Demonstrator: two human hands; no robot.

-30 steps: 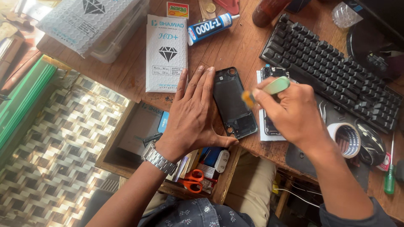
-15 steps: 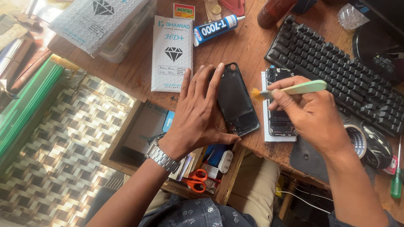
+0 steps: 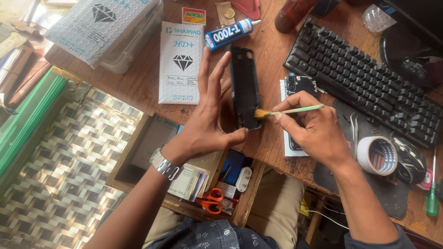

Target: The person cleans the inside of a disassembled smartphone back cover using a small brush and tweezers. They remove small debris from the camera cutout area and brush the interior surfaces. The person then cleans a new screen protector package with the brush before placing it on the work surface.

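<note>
The left hand (image 3: 207, 124) stands the black phone frame (image 3: 244, 87) up on its edge on the wooden counter (image 3: 272, 143). Its thumb is pressed on the low end of the frame, and its long fingers lie flat beside it — so that grip is clamped on the frame. The right hand (image 3: 314, 129) pinches a little brush (image 3: 288, 110) with a pale green handle, fingers tight together on it. The orange bristles touch the frame's bottom corner, just next to the left thumb.

To do this well, I think the frame should be kept still and the brush should go in short, soft strokes away from the thumb — so the dust falls out, not back in.

Just under the right hand lies another phone part (image 3: 299, 85) on white paper. A black keyboard (image 3: 360, 78) sits beyond the right hand, and a glue tube (image 3: 229, 33) lies past the fingertips of the left.
</note>
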